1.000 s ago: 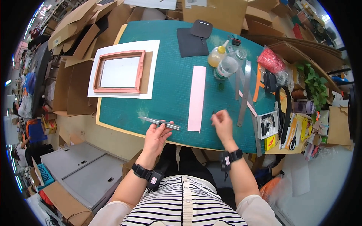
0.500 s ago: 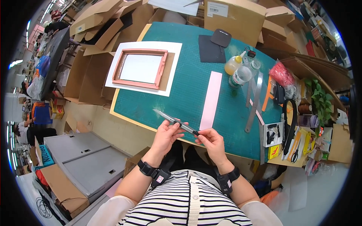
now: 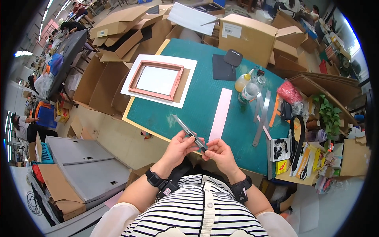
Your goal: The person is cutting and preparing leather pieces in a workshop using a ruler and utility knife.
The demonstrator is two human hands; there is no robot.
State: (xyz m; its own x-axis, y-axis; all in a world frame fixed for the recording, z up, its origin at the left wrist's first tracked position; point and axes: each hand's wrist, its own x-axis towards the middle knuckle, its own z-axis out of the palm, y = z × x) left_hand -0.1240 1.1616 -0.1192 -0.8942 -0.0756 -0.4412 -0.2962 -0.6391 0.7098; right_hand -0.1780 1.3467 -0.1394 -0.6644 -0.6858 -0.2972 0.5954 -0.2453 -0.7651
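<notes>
Between my two hands is a silver utility knife with a dark end, its blade out and pointing up to the left over the green cutting mat. My left hand is closed around the middle of the handle. My right hand pinches the dark rear end. Just beyond my hands lies a pink strip. Further left on the mat, a reddish frame rests on a white sheet with a brown board partly under it.
The green cutting mat covers the table. On its right are a bottle with yellowish liquid, a clear plastic bottle, a steel ruler and scissors. A dark pad lies at the back. Cardboard boxes stand behind.
My view has shifted, so the table sits lower in the picture. The knife is tilted more steeply, and my hands are closer together on its handle.
</notes>
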